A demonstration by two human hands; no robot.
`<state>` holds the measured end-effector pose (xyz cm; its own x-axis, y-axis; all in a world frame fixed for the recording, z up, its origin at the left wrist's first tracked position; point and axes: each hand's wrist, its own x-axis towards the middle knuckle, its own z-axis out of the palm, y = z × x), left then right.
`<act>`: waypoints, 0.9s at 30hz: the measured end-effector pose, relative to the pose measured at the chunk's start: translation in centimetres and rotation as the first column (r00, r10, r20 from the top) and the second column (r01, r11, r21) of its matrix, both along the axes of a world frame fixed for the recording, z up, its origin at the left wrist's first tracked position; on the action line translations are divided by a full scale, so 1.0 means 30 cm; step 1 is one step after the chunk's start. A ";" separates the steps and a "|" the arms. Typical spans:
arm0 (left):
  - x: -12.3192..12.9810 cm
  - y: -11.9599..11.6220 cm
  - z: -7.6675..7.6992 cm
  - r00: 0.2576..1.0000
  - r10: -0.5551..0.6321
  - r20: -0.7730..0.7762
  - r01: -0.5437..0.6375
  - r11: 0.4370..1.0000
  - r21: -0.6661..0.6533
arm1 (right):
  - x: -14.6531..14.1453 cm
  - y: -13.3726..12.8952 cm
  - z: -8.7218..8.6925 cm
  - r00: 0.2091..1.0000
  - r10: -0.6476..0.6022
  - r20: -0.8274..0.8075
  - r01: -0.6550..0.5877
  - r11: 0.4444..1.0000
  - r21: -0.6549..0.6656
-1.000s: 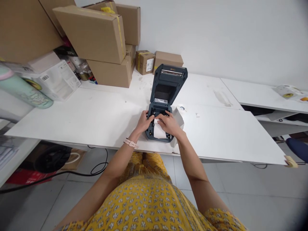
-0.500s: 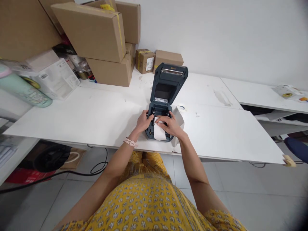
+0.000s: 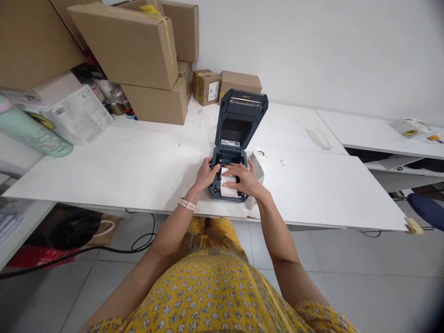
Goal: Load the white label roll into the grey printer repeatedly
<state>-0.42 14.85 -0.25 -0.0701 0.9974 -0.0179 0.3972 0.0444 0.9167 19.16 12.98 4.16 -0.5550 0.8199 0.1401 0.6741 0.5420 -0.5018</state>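
A dark blue-grey label printer sits near the front edge of the white table, its lid tilted up and back. Inside lies white label paper, reaching toward the printer's front. My left hand grips the left side of the printer, thumb over the inner rim and fingers outside. Over the paper, my right hand has its fingers spread, with thumb and forefinger apart and fingertips touching the paper. Part of the inside is covered by this hand. A loose white sheet lies beside the printer on the right.
Cardboard boxes are stacked at the back left, and two smaller ones, including a long box, stand behind the printer. A mint green bottle and a white carton are at far left. A black cable runs below the table.
My right thumb has spread away from the fingers over the label paper, where the fingertips were closer together before. My left hand stays on the printer's side. The view has shifted slightly.
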 end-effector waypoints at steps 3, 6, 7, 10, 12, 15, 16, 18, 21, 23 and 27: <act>0.001 0.000 -0.001 1.000 0.003 0.016 -0.003 1.000 0.001 | -0.002 0.004 0.010 0.999 0.006 0.042 -0.005 1.000 -0.006; 0.002 0.000 0.000 1.000 0.007 0.028 -0.007 1.000 0.001 | -0.003 0.002 0.008 0.999 0.004 0.050 -0.004 1.000 0.000; 0.002 0.001 -0.001 0.999 0.008 0.033 -0.008 1.000 0.003 | -0.003 -0.001 0.005 0.999 0.001 0.046 -0.001 1.000 0.001; 0.003 0.002 -0.005 0.999 0.010 0.050 -0.010 1.000 0.005 | -0.002 -0.012 -0.007 1.000 -0.013 0.028 0.013 1.000 0.010; 0.003 0.001 -0.006 0.998 0.011 0.057 -0.012 1.000 0.006 | 0.000 -0.017 -0.014 1.000 -0.017 0.022 0.017 1.000 0.017; 0.002 -0.001 -0.005 0.998 0.010 0.061 -0.011 1.000 0.006 | 0.002 -0.019 -0.020 0.999 -0.017 0.028 0.017 1.000 0.023; 0.002 -0.002 -0.004 0.998 0.009 0.064 -0.010 1.000 0.005 | 0.003 -0.020 -0.021 0.999 -0.017 0.029 0.017 1.000 0.022; 0.002 -0.002 -0.005 0.997 0.007 0.072 -0.008 1.000 0.005 | 0.002 -0.021 -0.021 0.999 -0.017 0.029 0.017 1.000 0.017; 0.001 -0.001 -0.008 0.997 0.008 0.080 -0.009 1.000 0.010 | 0.000 -0.027 -0.021 0.999 -0.024 0.024 0.024 1.000 0.005; 0.001 0.000 -0.011 0.996 0.010 0.085 -0.010 1.000 0.009 | -0.001 -0.028 -0.022 0.999 -0.029 0.018 0.029 1.000 -0.009; -0.002 0.001 -0.013 0.995 0.010 0.098 -0.011 1.000 0.014 | -0.001 -0.031 -0.026 0.999 -0.031 0.021 0.031 0.999 -0.014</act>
<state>-0.47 14.89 -0.66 -0.0793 0.9968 -0.0106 0.3053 0.0344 0.9516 19.14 12.06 3.37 -0.5322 0.8385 0.1172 0.7007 0.5139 -0.4950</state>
